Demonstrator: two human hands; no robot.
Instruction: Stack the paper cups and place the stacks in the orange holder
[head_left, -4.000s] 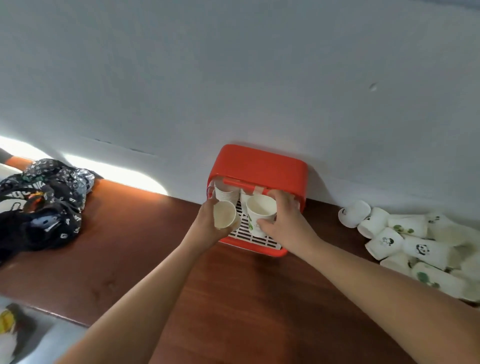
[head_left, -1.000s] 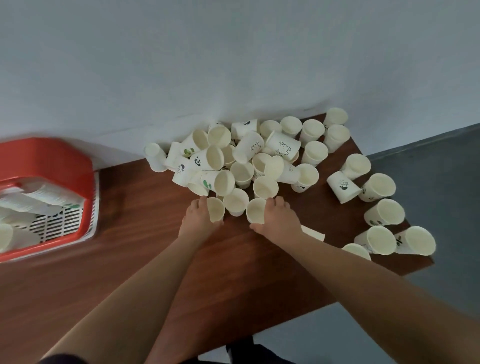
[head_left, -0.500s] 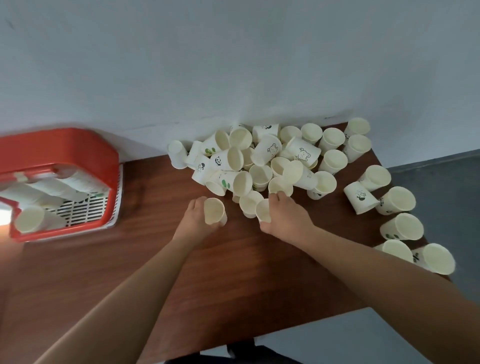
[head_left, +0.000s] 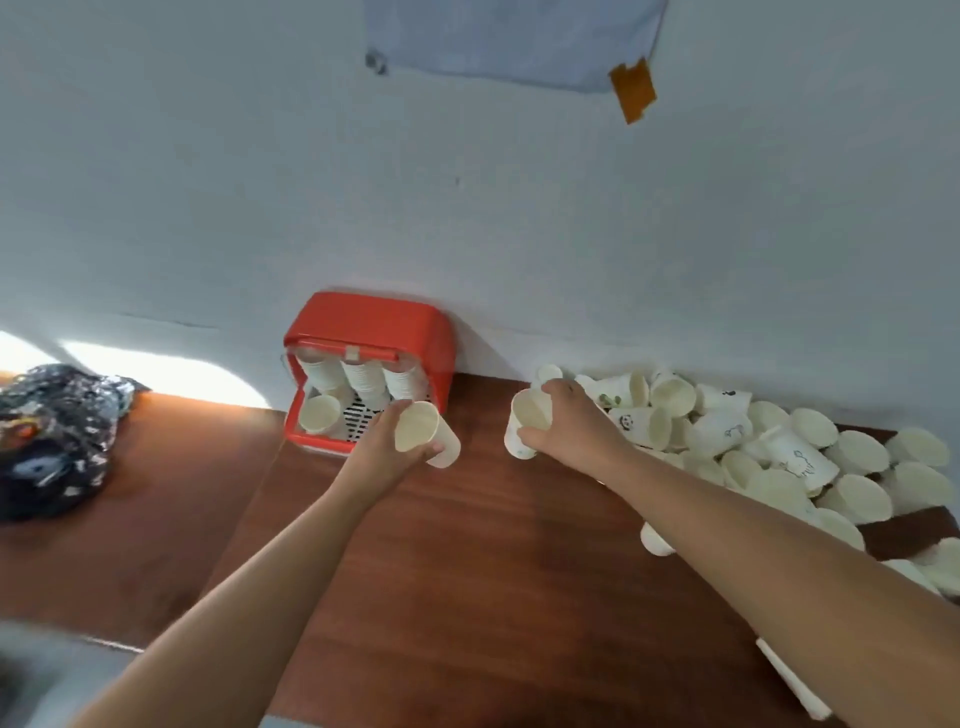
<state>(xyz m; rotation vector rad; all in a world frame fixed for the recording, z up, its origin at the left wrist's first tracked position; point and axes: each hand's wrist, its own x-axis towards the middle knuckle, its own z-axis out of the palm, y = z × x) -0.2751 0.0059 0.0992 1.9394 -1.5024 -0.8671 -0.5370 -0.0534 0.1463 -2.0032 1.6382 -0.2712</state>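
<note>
1. left hand (head_left: 382, 447) wrapped around one paper cup (head_left: 427, 434), fingers on the side wall just under the rim, mouth of the cup turned toward the camera, held just in front of the orange holder (head_left: 371, 332).
2. right hand (head_left: 569, 423) closed on a second cup (head_left: 529, 422), thumb and fingers pinching the wall near the rim; held above the table, between the holder and the pile. cannot tell if this is one cup or a few nested together.
3. probably very light and thin, these cups: easy to crush or fold at the wall, so only a soft squeeze. stiffest at the rolled rim, so best taken near the rim, as now.
4. smooth paper, a little slippery; likely to slide one into another easily when the axes are in line, and to jam when tilted.
5. inside the holder, three cup stacks (head_left: 363, 382) lying side by side, plus one single cup (head_left: 318, 413) at the front left.
6. farther right, a big pile of loose cups (head_left: 779, 447) against the wall, many on their sides, some with panda prints.
7. all on a brown wooden table (head_left: 467, 571); a dark patterned bag (head_left: 52, 436) at the far left.
</note>
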